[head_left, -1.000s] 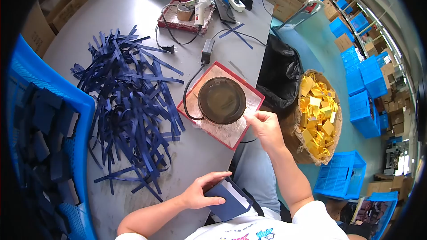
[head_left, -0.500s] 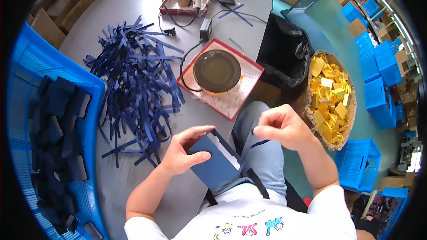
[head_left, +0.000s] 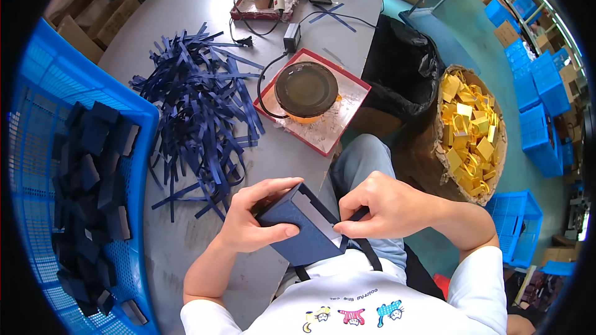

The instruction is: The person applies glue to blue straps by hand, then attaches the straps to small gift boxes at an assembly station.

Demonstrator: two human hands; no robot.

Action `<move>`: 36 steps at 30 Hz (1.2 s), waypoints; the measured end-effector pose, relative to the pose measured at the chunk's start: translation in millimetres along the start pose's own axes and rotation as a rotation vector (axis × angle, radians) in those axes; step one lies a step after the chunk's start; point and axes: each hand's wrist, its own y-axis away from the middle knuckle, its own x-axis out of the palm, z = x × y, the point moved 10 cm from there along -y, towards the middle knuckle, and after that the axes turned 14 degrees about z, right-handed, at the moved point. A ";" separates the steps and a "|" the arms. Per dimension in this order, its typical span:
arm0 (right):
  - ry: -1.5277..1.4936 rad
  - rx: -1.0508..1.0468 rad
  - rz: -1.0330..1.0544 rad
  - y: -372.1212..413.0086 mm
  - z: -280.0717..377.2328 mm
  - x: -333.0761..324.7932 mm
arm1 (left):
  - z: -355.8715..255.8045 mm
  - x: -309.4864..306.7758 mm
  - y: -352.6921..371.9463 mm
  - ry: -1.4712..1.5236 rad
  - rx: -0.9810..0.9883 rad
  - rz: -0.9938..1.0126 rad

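My left hand (head_left: 257,214) is closed around a dark blue box (head_left: 303,228), with the thumb along its near face. The box is tilted, and its pale inside shows along the upper right side. At that open side my right hand (head_left: 372,208) pinches a short dark blue ribbon (head_left: 358,214), its fingertips touching the box's edge. Most of the ribbon is hidden by the fingers. Beyond my hands, a heap of dark blue ribbons (head_left: 208,105) lies on the grey table (head_left: 186,242).
A round dark-topped pot (head_left: 306,90) with a cord stands on a red-edged board (head_left: 352,96). Left is a blue crate (head_left: 139,211) of dark boxes. Right are a black-lined bin (head_left: 397,62) and a carton (head_left: 442,149) of yellow pieces.
My right hand has come down and left to the box's open side, bringing the ribbon to it. My left hand still holds the box, and the whole view has shifted slightly.
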 end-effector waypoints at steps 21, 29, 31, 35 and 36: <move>-0.197 -0.108 -0.713 60.7 -53.6 -57.6 | 22.5 -11.8 1.0 0.045 -0.017 -0.133; -1.262 -0.142 -0.671 12.5 -124.3 9.9 | 46.6 -13.3 -10.0 -0.048 -0.134 -0.172; -1.271 -0.233 -0.810 23.3 -130.0 -14.3 | 56.7 -23.2 -6.8 0.032 -0.148 -0.236; -1.081 -0.270 -1.123 61.3 -147.5 -64.1 | 77.4 -44.1 7.5 0.013 -0.223 -0.287; -1.033 -0.275 -1.154 67.8 -147.9 -72.4 | 82.3 -47.5 10.3 -0.002 -0.252 -0.299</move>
